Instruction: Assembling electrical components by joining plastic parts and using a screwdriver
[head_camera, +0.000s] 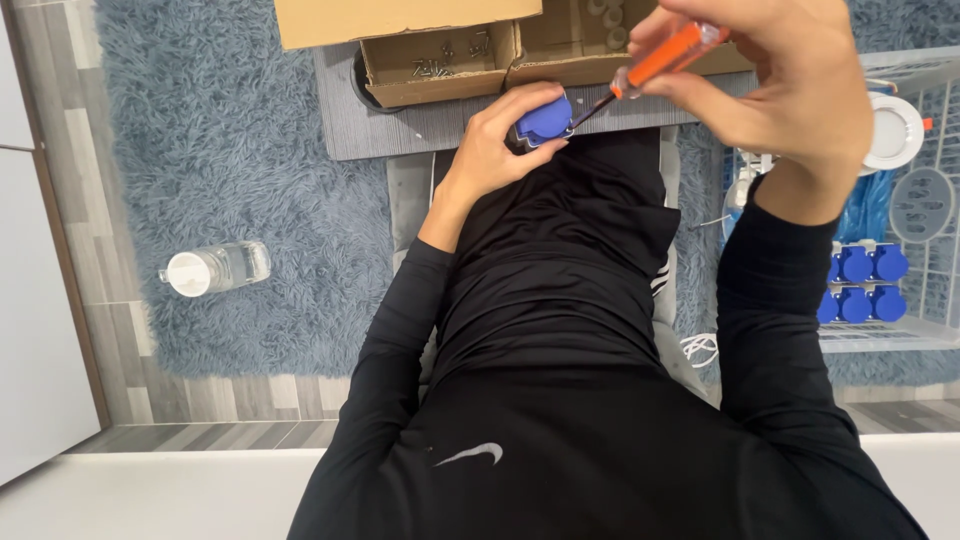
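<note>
Right now the screwdriving step looks to be in hand: the left hand (500, 140) has its fingers wrapped around a blue socket part (545, 122) at the near edge of the grey counter (420, 125), while the right hand (790, 80) pinches an orange-handled screwdriver (665, 55), its tip meeting the part from two o'clock. Next, I'd judge, the tip needs seating square and the part kept steady. At twelve o'clock sit open brown cardboard boxes (440, 65); at three o'clock a white wire basket (900, 335) carries more blue parts (865, 285); at nine o'clock a clear bottle (215, 268) lies on the rug (220, 150).
</note>
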